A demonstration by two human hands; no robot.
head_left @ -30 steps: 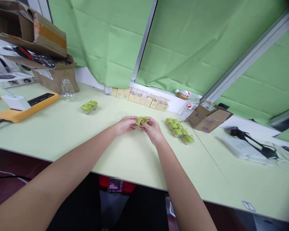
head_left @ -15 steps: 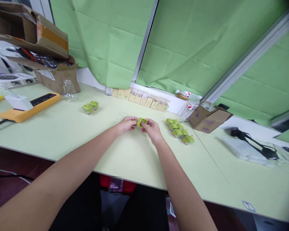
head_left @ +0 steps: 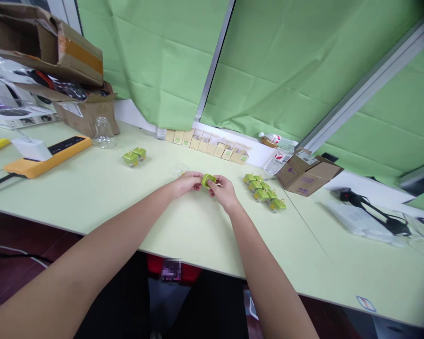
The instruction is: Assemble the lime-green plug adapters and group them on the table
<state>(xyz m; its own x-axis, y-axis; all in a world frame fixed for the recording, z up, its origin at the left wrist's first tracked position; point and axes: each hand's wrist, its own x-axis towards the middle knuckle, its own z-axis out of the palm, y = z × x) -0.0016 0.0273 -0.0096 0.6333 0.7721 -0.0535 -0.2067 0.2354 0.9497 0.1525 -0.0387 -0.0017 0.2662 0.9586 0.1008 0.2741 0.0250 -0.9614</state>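
And here's the lid [head_left: 205,181], right between the fingertips, the left hand [head_left: 185,184] pinching one side, the right hand [head_left: 225,192] gripping opposite with thumb inside, and a light, even squeeze should keep it steady without bending.

- On my screen, I'm seeing a lime-green rounded plastic piece [head_left: 205,181].
- An oblong orange plastic power strip [head_left: 28,168] is showing a black panel [head_left: 68,144].
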